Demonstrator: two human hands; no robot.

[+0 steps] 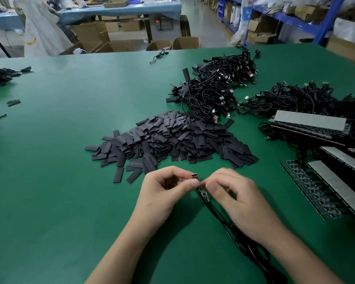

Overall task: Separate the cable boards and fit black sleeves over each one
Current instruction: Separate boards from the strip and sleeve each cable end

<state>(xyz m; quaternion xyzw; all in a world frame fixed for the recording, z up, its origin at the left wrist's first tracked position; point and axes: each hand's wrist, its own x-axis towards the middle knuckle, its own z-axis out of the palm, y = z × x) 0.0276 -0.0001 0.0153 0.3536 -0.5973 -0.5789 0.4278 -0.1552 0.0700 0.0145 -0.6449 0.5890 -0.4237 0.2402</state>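
A single head-worn wide-angle view looks forward and down over the green table (70, 140), close above the person's two hands at the near edge, with the warehouse aisle and shelving behind.

we see a plain deep green bench (70, 181). the heap of sleeves (172, 140) is matt black, greying where light catches. the cable piles (217, 89) are glossy black with silver plug tips. the board panels (307, 193) are dark with a repeating row pattern, alongside pale grey strips (309, 119). the small board (203, 194) is dark green, its cable (234, 232) black. shelving (327, 21) blue, boxes (187, 43) brown.
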